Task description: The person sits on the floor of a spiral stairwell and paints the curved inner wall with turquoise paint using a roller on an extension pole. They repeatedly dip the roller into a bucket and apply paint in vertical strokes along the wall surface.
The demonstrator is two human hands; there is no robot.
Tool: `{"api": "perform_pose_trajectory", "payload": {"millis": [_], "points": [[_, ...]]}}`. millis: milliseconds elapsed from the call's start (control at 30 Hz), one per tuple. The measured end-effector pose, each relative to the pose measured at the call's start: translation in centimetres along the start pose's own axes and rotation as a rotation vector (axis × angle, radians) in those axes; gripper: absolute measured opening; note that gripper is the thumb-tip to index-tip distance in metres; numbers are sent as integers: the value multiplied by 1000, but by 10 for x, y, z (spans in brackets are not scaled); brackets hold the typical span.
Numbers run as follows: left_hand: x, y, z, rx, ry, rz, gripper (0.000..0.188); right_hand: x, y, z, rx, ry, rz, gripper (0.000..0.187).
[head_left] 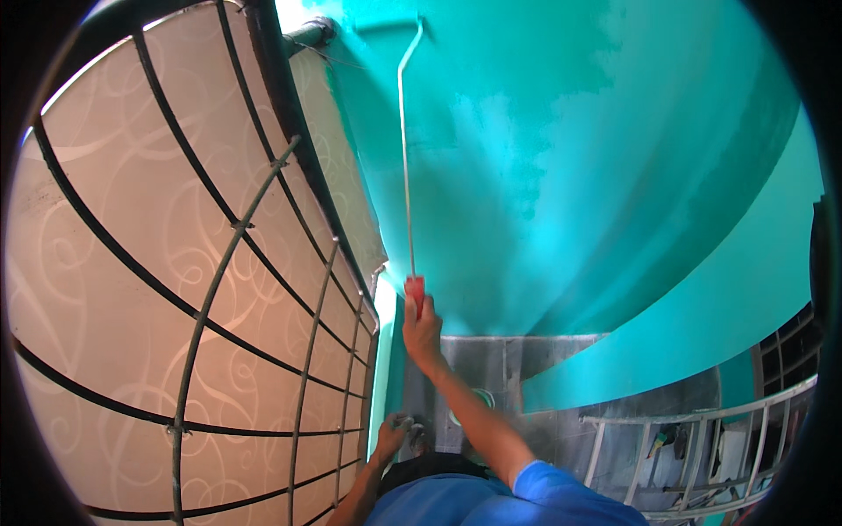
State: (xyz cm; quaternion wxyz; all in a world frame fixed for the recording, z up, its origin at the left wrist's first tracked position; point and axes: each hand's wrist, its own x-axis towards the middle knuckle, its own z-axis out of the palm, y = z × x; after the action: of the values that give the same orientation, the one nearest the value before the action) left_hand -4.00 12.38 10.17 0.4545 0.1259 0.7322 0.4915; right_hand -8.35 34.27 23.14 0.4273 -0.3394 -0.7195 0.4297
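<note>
The handle of a paint roller (404, 175) is gripped by the right hand (421, 336); the fingers are closed firmly around the red grip (414, 287), and the arm is stretched forward from a blue sleeve (544, 480). The left hand (391, 436) is seen low, between 6 and 7 o'clock from the right one, with its fingers bent; whether anything is held by it cannot be told, nor whether the fingers are fully closed.

From 12 to 3 o'clock the view is filled by a turquoise wall (491, 219), on which darker and lighter patches with an uneven border are seen. At 9 o'clock a dark metal grille (200, 317) is placed, and behind its bars a pale brownish surface (105, 316) with curling patterns is shown. Below, a grey floor (544, 447) is partly covered by the body. A round container with a greenish rim (453, 415) is half hidden by the right forearm, at about 5 o'clock from the right hand. At 4 o'clock a pale metal frame with rungs (658, 418) is found.

From the grip, the thin bent rod of the roller is extended toward 12 o'clock, well beyond the hand. The roller's head is seen against the turquoise wall, near the top; its outline is hardly distinguished, because the same colour is shared.
</note>
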Motion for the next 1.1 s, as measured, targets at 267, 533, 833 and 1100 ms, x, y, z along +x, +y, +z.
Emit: {"api": "perform_pose_trajectory", "payload": {"millis": [267,533,833,1100], "points": [[4,0,-5,1,18,-13,38,-42,20,-19,-49,155,-111,29],[4,23,7,-105,-6,-33,36,43,-54,-62,-106,186,-294,32],[13,20,12,-68,-22,2,37,93,-111,-192,-391,25,-236,30],[34,14,17,-34,-93,38,39,173,-208,-244,-601,-34,-440,35]]}}
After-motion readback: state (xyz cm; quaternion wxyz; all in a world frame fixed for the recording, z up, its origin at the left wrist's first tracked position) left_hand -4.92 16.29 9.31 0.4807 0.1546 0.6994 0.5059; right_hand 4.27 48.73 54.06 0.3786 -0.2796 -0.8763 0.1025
